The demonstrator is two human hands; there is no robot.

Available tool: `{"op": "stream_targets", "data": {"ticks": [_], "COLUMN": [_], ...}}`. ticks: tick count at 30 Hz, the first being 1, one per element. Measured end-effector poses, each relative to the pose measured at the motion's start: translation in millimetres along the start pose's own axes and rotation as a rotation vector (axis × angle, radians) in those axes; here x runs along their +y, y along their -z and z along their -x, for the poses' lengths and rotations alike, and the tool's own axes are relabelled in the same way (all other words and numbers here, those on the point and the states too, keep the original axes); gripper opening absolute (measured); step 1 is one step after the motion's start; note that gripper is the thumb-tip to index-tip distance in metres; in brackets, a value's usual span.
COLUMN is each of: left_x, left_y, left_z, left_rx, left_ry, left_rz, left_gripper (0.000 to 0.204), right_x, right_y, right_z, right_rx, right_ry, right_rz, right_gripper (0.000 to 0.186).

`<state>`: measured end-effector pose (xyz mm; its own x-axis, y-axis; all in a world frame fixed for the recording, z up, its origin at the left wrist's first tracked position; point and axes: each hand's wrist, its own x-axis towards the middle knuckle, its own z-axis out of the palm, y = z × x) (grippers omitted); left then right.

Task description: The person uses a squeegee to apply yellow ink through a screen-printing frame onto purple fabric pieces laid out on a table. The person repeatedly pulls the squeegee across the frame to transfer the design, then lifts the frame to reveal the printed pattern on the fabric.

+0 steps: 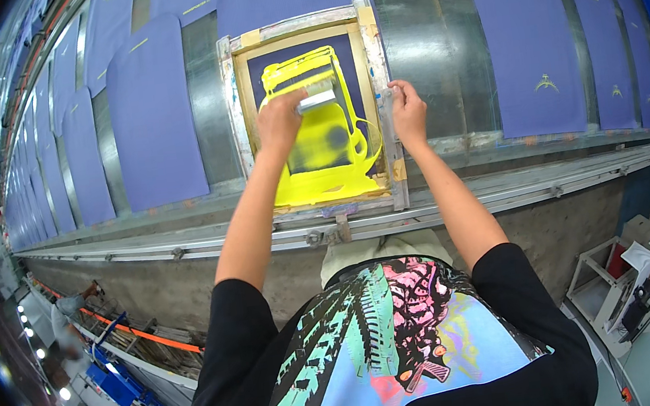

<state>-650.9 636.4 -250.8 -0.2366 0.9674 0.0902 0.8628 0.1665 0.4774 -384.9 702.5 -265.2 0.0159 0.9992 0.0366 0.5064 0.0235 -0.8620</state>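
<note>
A screen-printing frame with a pale metal-and-wood border lies on a long metal table. Thick yellow ink covers much of its mesh, with darker patches showing near the middle. My left hand is closed on a metal-backed squeegee over the upper part of the inked mesh. My right hand is on the right rail of the frame, its fingers curled round the rail's upper half.
Purple fabric panels with small yellow prints lie in rows along the metal table. A metal rail runs along its near edge. Carts with boards stand at lower right; blue equipment and an orange beam are at lower left.
</note>
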Motion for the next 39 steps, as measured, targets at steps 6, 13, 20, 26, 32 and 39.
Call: {"op": "stream_targets", "data": {"ticks": [6, 13, 20, 26, 32, 39], "left_x": [20, -41, -28, -11, 40, 74], "left_y": [-9, 8, -1, -37, -70, -65], "left_z": [93, -84, -103, 34, 107, 123], "left_rx": [0.157, -0.213, -0.110, -0.119, -0.073, -0.114], "left_ry": [-0.274, 0.040, 0.019, -0.024, -0.239, -0.235], "left_rz": [0.002, 0.052, -0.026, -0.014, 0.228, 0.179], "left_gripper": [0.040, 0.040, 0.040, 0.041, 0.043, 0.056], "right_x": [2, 1, 12, 33, 71, 44], "right_y": [8, 4, -10, -17, 29, 40], "right_z": [-8, -8, -8, -8, -33, -53], "right_rx": [0.017, 0.009, 0.032, 0.040, -0.032, 0.090], "right_ry": [-0.005, 0.012, 0.027, 0.023, -0.070, -0.007], "right_rz": [0.012, 0.060, 0.029, -0.016, 0.113, 0.026], "right_gripper": [0.019, 0.017, 0.020, 0.019, 0.020, 0.018]}}
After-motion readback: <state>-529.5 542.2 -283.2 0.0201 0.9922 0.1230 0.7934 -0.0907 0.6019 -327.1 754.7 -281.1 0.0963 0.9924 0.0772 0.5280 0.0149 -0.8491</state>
